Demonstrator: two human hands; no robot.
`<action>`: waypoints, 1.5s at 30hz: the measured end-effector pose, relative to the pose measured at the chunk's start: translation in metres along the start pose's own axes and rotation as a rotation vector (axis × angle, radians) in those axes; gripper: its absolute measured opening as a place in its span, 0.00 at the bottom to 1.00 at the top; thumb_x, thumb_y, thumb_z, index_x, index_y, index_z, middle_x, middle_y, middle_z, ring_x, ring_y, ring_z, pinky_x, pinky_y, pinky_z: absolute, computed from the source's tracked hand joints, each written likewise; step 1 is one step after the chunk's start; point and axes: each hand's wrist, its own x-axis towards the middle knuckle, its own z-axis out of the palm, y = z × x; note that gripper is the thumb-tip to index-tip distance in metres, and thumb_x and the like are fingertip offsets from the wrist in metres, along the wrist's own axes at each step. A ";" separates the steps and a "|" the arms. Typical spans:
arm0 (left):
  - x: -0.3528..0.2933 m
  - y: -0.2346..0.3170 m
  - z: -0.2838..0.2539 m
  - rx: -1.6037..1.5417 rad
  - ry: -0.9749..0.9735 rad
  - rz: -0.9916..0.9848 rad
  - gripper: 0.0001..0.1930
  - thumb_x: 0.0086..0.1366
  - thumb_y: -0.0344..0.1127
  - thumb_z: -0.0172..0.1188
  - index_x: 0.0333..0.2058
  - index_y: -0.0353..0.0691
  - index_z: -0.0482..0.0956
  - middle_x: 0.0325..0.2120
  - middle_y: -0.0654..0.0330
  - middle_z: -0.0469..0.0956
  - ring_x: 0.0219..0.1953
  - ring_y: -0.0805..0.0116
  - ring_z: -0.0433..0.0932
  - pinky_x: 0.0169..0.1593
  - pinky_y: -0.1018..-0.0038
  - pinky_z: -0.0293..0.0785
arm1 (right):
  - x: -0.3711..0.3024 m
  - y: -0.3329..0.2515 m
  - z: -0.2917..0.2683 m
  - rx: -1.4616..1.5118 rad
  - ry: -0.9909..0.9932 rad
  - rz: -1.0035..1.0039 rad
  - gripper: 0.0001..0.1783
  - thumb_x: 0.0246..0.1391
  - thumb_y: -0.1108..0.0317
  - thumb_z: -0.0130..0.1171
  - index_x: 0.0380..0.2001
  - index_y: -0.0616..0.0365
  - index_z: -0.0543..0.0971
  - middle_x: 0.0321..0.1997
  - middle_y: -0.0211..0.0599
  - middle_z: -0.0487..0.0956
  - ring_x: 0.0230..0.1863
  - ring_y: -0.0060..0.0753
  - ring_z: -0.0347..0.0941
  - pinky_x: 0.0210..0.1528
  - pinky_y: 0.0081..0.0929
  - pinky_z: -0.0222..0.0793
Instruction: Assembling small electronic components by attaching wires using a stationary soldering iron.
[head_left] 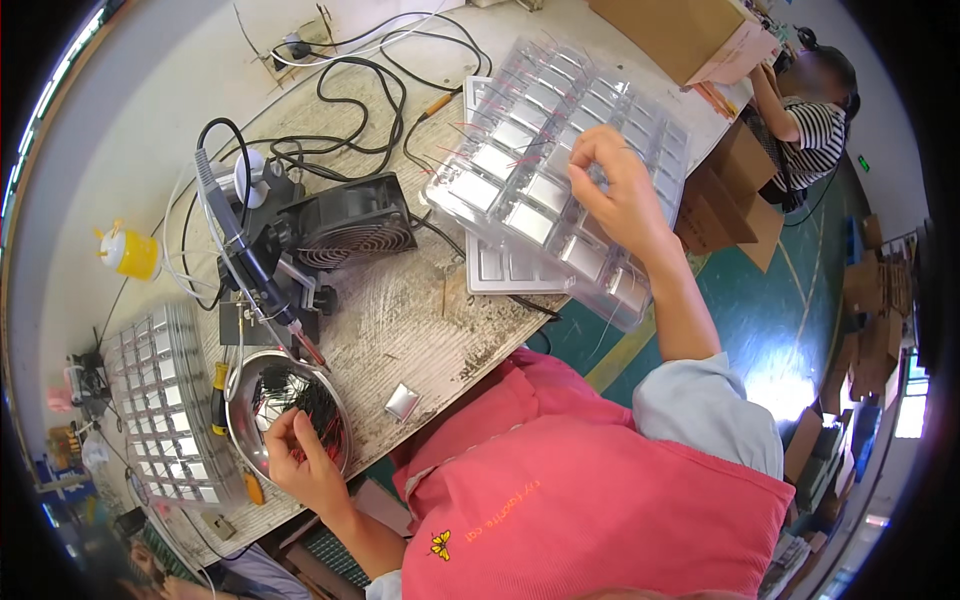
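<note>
My left hand is over the near rim of a round metal bowl full of thin black and red wires. Its thumb and fingers are pinched together, and whatever lies between them is too small to name. My right hand hovers over a clear plastic tray, fingers curled to the thumb; what they hold, if anything, is hidden. Flat silver cells fill many of the tray's pockets, some with thin red wires sticking out. A single silver cell lies near the table's front edge, between my hands.
A clamped soldering iron points down beside the bowl. Behind it stands a black fan with trailing cables. Stacked trays of cells stand at left, near a yellow-handled screwdriver. A cardboard box and another person are at far right.
</note>
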 end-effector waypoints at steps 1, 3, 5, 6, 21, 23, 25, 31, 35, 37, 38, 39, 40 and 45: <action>0.000 0.001 0.000 0.000 -0.004 0.003 0.09 0.64 0.31 0.57 0.36 0.29 0.77 0.27 0.60 0.77 0.27 0.76 0.72 0.30 0.81 0.68 | -0.001 0.000 0.000 -0.001 0.003 0.004 0.06 0.49 0.74 0.56 0.29 0.62 0.69 0.34 0.42 0.71 0.36 0.43 0.70 0.40 0.31 0.66; -0.001 0.003 0.000 0.021 -0.015 -0.036 0.09 0.64 0.31 0.57 0.36 0.29 0.77 0.27 0.59 0.77 0.28 0.75 0.73 0.31 0.80 0.68 | -0.003 -0.002 0.002 -0.011 -0.024 0.074 0.06 0.49 0.73 0.56 0.29 0.61 0.70 0.32 0.41 0.73 0.35 0.44 0.71 0.38 0.32 0.66; -0.002 -0.001 0.001 0.033 -0.016 -0.031 0.09 0.64 0.31 0.57 0.36 0.29 0.77 0.27 0.60 0.77 0.28 0.75 0.73 0.31 0.80 0.69 | -0.003 -0.005 0.001 -0.011 -0.054 0.120 0.05 0.50 0.74 0.55 0.29 0.61 0.70 0.33 0.41 0.74 0.37 0.43 0.72 0.41 0.31 0.66; -0.003 -0.003 0.001 0.042 -0.017 -0.031 0.09 0.64 0.31 0.57 0.36 0.29 0.77 0.27 0.60 0.77 0.28 0.75 0.73 0.32 0.79 0.69 | -0.004 -0.007 0.000 -0.015 -0.087 0.163 0.04 0.51 0.75 0.54 0.29 0.62 0.70 0.34 0.40 0.75 0.39 0.41 0.73 0.44 0.31 0.66; -0.027 0.011 -0.009 -0.345 0.153 0.365 0.06 0.64 0.31 0.54 0.36 0.34 0.74 0.20 0.61 0.69 0.24 0.70 0.66 0.33 0.75 0.64 | -0.037 -0.084 0.007 0.248 -0.014 -0.181 0.07 0.46 0.79 0.61 0.29 0.58 0.76 0.34 0.36 0.78 0.41 0.41 0.75 0.47 0.37 0.70; -0.039 0.021 0.000 -0.403 0.018 0.430 0.07 0.62 0.32 0.57 0.36 0.35 0.74 0.20 0.60 0.71 0.25 0.69 0.66 0.32 0.73 0.63 | -0.044 -0.102 0.030 0.503 -0.135 -0.302 0.08 0.45 0.79 0.63 0.30 0.58 0.76 0.33 0.35 0.78 0.38 0.38 0.75 0.46 0.38 0.71; -0.047 0.032 0.009 -0.493 -0.186 0.352 0.09 0.58 0.27 0.61 0.37 0.35 0.74 0.22 0.59 0.73 0.23 0.69 0.70 0.30 0.76 0.65 | -0.057 -0.115 0.060 0.714 -0.181 -0.293 0.08 0.46 0.78 0.63 0.30 0.59 0.76 0.29 0.35 0.77 0.34 0.37 0.75 0.45 0.37 0.71; -0.054 0.057 0.021 -0.793 -0.393 0.037 0.17 0.55 0.22 0.64 0.45 0.32 0.73 0.29 0.60 0.75 0.28 0.77 0.72 0.32 0.81 0.68 | -0.083 -0.139 0.094 1.019 -0.301 -0.153 0.06 0.48 0.77 0.62 0.31 0.61 0.76 0.27 0.38 0.76 0.30 0.37 0.73 0.35 0.30 0.70; -0.055 0.048 0.022 -0.857 -0.333 0.107 0.10 0.56 0.22 0.62 0.38 0.31 0.76 0.27 0.58 0.76 0.28 0.71 0.73 0.33 0.78 0.68 | -0.088 -0.139 0.099 1.064 -0.388 -0.158 0.06 0.48 0.76 0.62 0.31 0.61 0.76 0.28 0.38 0.76 0.29 0.36 0.73 0.32 0.28 0.69; -0.054 0.049 0.019 -0.894 -0.337 0.085 0.06 0.56 0.21 0.61 0.34 0.31 0.77 0.25 0.57 0.76 0.27 0.69 0.73 0.34 0.76 0.68 | -0.089 -0.138 0.101 1.048 -0.419 -0.177 0.07 0.48 0.75 0.62 0.32 0.61 0.76 0.29 0.38 0.76 0.29 0.35 0.73 0.31 0.27 0.68; -0.055 0.048 0.020 -0.870 -0.306 0.107 0.06 0.56 0.20 0.60 0.34 0.32 0.77 0.25 0.57 0.76 0.27 0.70 0.73 0.33 0.76 0.67 | -0.089 -0.136 0.099 1.000 -0.480 -0.152 0.07 0.49 0.74 0.62 0.33 0.61 0.76 0.29 0.38 0.76 0.29 0.35 0.73 0.30 0.27 0.68; -0.056 0.046 0.018 -0.841 -0.278 0.129 0.06 0.56 0.19 0.60 0.34 0.32 0.76 0.24 0.57 0.76 0.26 0.70 0.72 0.33 0.76 0.66 | -0.089 -0.137 0.098 0.990 -0.472 -0.145 0.07 0.49 0.74 0.62 0.33 0.61 0.76 0.29 0.38 0.76 0.29 0.35 0.73 0.30 0.27 0.68; -0.056 0.046 0.019 -0.868 -0.237 0.131 0.06 0.56 0.19 0.59 0.33 0.34 0.75 0.24 0.58 0.75 0.25 0.71 0.71 0.32 0.75 0.65 | -0.089 -0.137 0.097 0.949 -0.478 -0.125 0.08 0.48 0.73 0.63 0.32 0.60 0.76 0.29 0.38 0.76 0.29 0.35 0.73 0.31 0.28 0.68; -0.054 0.042 0.016 -0.812 -0.149 0.209 0.06 0.58 0.22 0.58 0.34 0.37 0.74 0.23 0.60 0.75 0.23 0.72 0.69 0.30 0.76 0.62 | -0.083 -0.132 0.098 0.833 -0.291 -0.286 0.08 0.46 0.70 0.65 0.31 0.59 0.78 0.28 0.36 0.76 0.31 0.36 0.73 0.35 0.30 0.69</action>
